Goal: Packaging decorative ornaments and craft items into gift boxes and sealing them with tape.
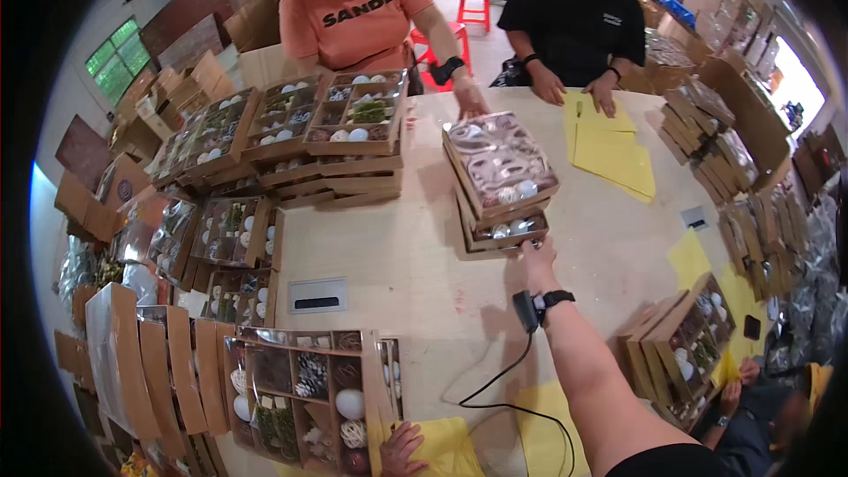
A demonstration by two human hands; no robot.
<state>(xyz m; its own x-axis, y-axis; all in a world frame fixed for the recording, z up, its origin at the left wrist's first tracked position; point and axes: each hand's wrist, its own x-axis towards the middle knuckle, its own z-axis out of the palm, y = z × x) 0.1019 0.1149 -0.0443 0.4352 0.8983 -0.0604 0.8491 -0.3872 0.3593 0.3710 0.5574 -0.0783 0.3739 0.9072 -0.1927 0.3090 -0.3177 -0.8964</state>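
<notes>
Left hand (404, 451): fingers loosely spread by yellow sheet (446, 447), nothing visibly gripped. Mid-table (380, 256): upper box (503, 159) askew on lower box (510, 230). Probably light, stiff, slick-topped, fragile inside; hold cardboard sides. Right hand (537, 258): at lower box's near edge, closure can't tell.

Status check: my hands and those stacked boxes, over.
Right hand at near edge of lower box. Left hand on yellow paper. Top box stacked above. Co-worker's hand near its far edge.
</notes>
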